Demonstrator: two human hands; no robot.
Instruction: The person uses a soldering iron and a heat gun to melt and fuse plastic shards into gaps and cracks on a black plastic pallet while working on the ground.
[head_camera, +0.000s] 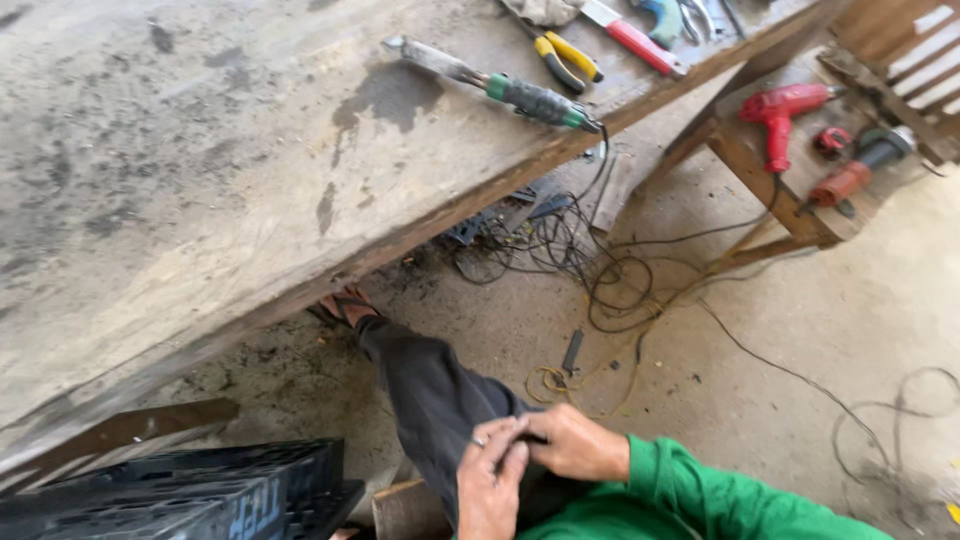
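Both hands meet over the dark trouser knee (440, 400): the left hand (492, 480) and right hand (572, 443) pinch together, fingertips closed on something tiny, perhaps a screw, below the counter (200, 170) edge.

We look down at our two hands meeting over our dark grey trouser leg (430, 400) at six o'clock: the left hand (492, 480) and the right hand (575, 442), in a bright green sleeve (700, 490), touch fingertip to fingertip, though whether they pinch anything is unclear. At twelve o'clock a green-handled power tool (500, 88) lies on the worn grey wooden workbench (200, 180). At two o'clock sits a red electric drill (785, 110). Tangled black cables (610, 280) sprawl across the concrete floor (850, 310).
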